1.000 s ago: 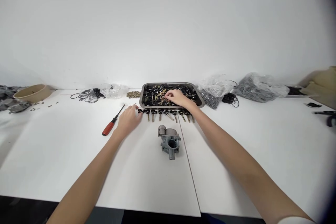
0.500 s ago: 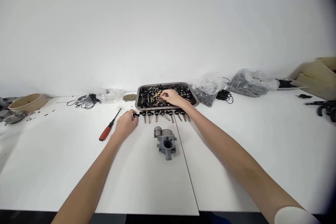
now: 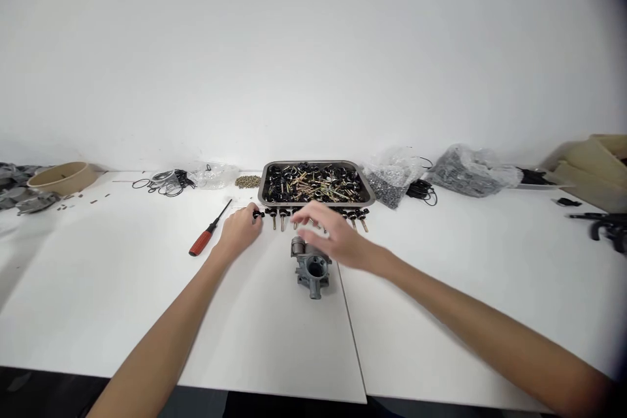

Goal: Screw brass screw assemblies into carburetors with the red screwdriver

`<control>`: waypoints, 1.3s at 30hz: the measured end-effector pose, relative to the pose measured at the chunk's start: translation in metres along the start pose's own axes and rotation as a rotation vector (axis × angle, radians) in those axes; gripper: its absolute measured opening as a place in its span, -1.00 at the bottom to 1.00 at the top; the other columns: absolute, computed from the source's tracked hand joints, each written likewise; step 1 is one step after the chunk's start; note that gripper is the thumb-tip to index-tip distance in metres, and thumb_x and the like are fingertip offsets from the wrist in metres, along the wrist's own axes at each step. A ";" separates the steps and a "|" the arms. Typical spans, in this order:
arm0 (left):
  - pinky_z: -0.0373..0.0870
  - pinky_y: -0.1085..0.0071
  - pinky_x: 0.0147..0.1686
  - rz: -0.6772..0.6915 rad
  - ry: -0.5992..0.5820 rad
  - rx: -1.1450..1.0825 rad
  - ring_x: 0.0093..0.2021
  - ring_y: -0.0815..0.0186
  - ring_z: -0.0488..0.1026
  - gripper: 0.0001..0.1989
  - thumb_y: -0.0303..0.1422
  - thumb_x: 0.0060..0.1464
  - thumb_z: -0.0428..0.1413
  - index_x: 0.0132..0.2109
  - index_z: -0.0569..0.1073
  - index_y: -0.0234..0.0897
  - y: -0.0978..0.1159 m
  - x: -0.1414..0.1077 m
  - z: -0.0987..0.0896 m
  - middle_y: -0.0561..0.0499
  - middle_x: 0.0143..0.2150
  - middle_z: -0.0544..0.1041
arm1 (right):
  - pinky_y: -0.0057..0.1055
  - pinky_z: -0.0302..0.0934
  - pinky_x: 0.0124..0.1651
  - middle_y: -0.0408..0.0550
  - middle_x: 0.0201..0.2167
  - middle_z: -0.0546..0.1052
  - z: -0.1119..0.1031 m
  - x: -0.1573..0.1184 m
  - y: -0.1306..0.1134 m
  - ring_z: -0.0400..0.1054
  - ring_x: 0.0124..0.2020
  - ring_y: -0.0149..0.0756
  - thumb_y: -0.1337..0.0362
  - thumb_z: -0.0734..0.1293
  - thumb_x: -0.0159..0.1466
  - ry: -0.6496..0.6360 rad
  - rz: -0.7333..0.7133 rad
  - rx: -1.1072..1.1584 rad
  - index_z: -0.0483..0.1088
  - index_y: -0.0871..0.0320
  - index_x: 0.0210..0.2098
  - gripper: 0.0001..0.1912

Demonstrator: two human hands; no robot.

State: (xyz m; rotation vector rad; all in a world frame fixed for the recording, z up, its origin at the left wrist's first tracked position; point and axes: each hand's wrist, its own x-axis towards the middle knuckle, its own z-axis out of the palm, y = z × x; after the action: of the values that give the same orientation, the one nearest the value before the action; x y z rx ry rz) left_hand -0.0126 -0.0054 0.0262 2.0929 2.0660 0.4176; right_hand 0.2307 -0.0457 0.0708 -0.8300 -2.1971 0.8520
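Observation:
My left hand (image 3: 241, 230) rests on the table with its fingers closed round a small black-topped part (image 3: 257, 213) at the left end of a row of similar parts (image 3: 283, 217). My right hand (image 3: 330, 232), blurred, hovers over the middle of that row with thumb and fingers apart and nothing visible between them. Just below it stands a grey metal carburetor body (image 3: 313, 271), its upper edge partly covered by the hand. Behind the row lies a metal tray (image 3: 262, 199) full of black and brass parts.
A red-handled screwdriver (image 3: 202, 241) lies left of my left hand. Brass bits (image 3: 247, 181), black rings (image 3: 169, 183) and a beige bowl (image 3: 63, 177) are further left. Plastic bags of small parts (image 3: 389, 179) and larger bags (image 3: 465, 173) stand at the right rear.
My right hand has left the tray, come nearer over the row, and opened. My left hand stays at the row's left end. The view has shifted slightly.

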 end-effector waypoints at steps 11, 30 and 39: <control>0.21 0.32 -0.32 -0.007 0.018 -0.038 -0.32 0.16 0.42 -0.68 -0.24 0.14 -0.08 -0.03 0.40 -0.21 0.003 0.002 0.003 -0.09 -0.30 0.53 | -0.23 0.30 0.00 0.04 0.07 0.25 0.038 -0.046 0.035 0.32 -0.10 -0.28 0.06 0.53 0.05 -0.130 0.103 0.482 0.00 -0.04 0.26 -0.08; 0.36 0.41 -0.61 -0.316 0.218 -0.877 -0.64 0.36 0.36 -0.64 -0.12 -0.15 0.29 -0.40 0.42 -0.32 0.025 -0.114 -0.039 -0.01 -0.56 0.49 | -0.15 0.14 0.24 0.09 0.19 0.21 0.025 -0.049 0.044 0.18 0.21 -0.08 0.12 0.58 -0.06 -0.186 -0.133 0.278 -0.04 -0.02 0.36 0.12; 0.31 0.45 -0.63 -0.328 0.138 -1.012 -0.67 0.38 0.34 -0.62 -0.11 -0.14 0.29 -0.37 0.40 -0.34 0.059 -0.126 -0.008 0.00 -0.59 0.47 | -0.17 0.12 0.25 0.10 0.18 0.23 0.028 -0.051 0.048 0.16 0.21 -0.08 0.08 0.59 -0.08 -0.143 -0.169 0.243 -0.04 0.05 0.37 0.16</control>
State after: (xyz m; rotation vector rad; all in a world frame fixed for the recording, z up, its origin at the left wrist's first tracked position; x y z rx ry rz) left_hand 0.0411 -0.1332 0.0428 1.1317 1.6370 1.2396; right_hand 0.2562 -0.0643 0.0019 -0.4726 -2.1918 1.0941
